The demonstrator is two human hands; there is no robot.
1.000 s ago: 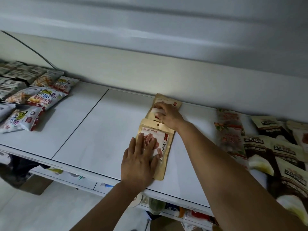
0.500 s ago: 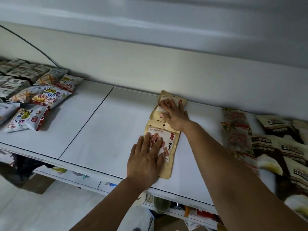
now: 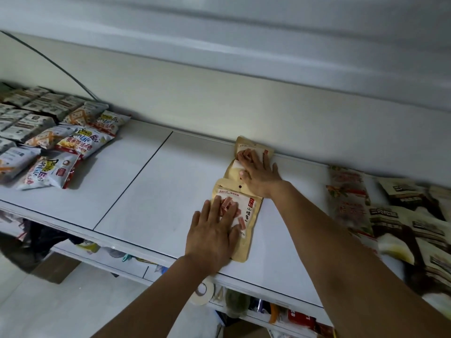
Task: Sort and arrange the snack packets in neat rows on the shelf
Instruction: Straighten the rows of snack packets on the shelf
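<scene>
Several tan snack pouches lie in a column running from the front to the back of the white shelf (image 3: 151, 196). My left hand (image 3: 212, 234) lies flat with straight fingers on the nearest tan pouch (image 3: 246, 217), covering its left half. My right hand (image 3: 260, 175) presses flat on the rear tan pouch (image 3: 244, 146), which touches the back wall. A middle pouch (image 3: 231, 170) peeks out between the two, partly under my right hand.
Rows of white and orange snack bags (image 3: 73, 142) fill the shelf's left end. Brown and cream packets (image 3: 402, 220) crowd the right end, beside red-printed ones (image 3: 346, 189). A lower shelf with small items and a tape roll (image 3: 202, 291) shows below the front edge.
My right hand has slid further back along the column, now flat on the rearmost pouch. My left hand stays on the front pouch. The camera has shifted slightly.
</scene>
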